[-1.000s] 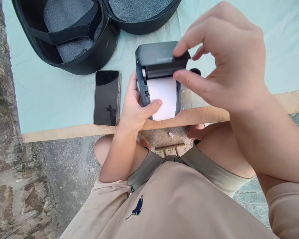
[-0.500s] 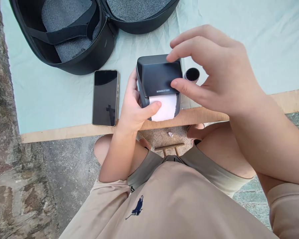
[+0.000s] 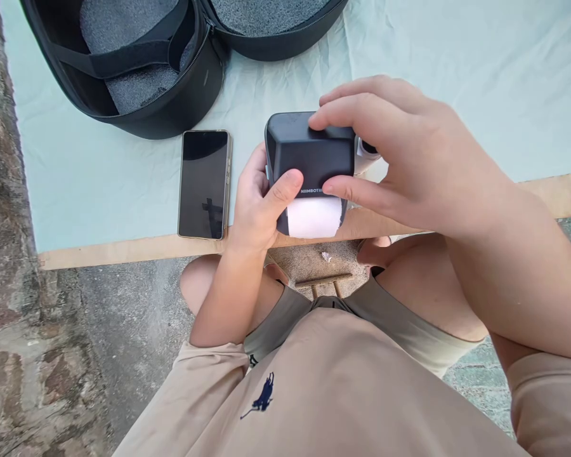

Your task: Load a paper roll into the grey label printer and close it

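Observation:
A small dark label printer [image 3: 309, 158] stands at the near edge of the table, its lid down. A strip of white paper [image 3: 314, 218] sticks out of its front slot. My left hand [image 3: 257, 203] grips the printer's left side, thumb pressed on the lid's front edge. My right hand [image 3: 404, 155] lies over the lid from the right, fingers on top and thumb at the front right corner. A small dark round item [image 3: 368, 149] is mostly hidden behind my right hand.
A black phone [image 3: 203, 184] lies face up left of the printer. An open black padded case [image 3: 137, 57] sits at the far left on the pale cloth [image 3: 457, 57]. The wooden table edge [image 3: 124, 251] runs in front of my knees; stone floor is below.
The printer's lid has swung from open to fully down over the paper roll. My right hand pressed down with it, and my left thumb moved from the paper up onto the lid.

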Demonstrator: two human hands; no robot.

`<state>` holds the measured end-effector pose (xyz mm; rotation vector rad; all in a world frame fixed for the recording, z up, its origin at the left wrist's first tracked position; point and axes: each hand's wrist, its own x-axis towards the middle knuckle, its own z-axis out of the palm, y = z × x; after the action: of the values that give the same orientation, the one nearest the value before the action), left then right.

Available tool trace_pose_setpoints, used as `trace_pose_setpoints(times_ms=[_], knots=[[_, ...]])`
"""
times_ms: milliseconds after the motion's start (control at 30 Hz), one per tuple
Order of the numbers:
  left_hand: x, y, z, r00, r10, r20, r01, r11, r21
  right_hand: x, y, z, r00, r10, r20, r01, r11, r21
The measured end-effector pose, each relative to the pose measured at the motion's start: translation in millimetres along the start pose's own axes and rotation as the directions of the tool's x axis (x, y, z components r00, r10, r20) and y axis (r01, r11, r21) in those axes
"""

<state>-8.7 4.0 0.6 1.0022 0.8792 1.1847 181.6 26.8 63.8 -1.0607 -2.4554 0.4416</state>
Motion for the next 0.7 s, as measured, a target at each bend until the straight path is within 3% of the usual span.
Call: trace_pose_setpoints(times_ms=[267,533,700], knots=[[0,1,-1.5,0.999,-0.031,-0.005,0.031,0.999,0.033,2,-7,2,0.991,0.129,0.043,-0.126,0.990,-0.058],[3,0,0.1,0.999,-0.011,0.052,0.021,0.979,-0.202,-2,4,-3,0.999,-0.001,-0.039,0.002,1.000,0.019],[5,-5,-2.5,0.993,-0.012,-0.121,-0.003,0.993,-0.122,-4,6,-1,0.998,-0.009,-0.061,0.012,0.999,0.043]])
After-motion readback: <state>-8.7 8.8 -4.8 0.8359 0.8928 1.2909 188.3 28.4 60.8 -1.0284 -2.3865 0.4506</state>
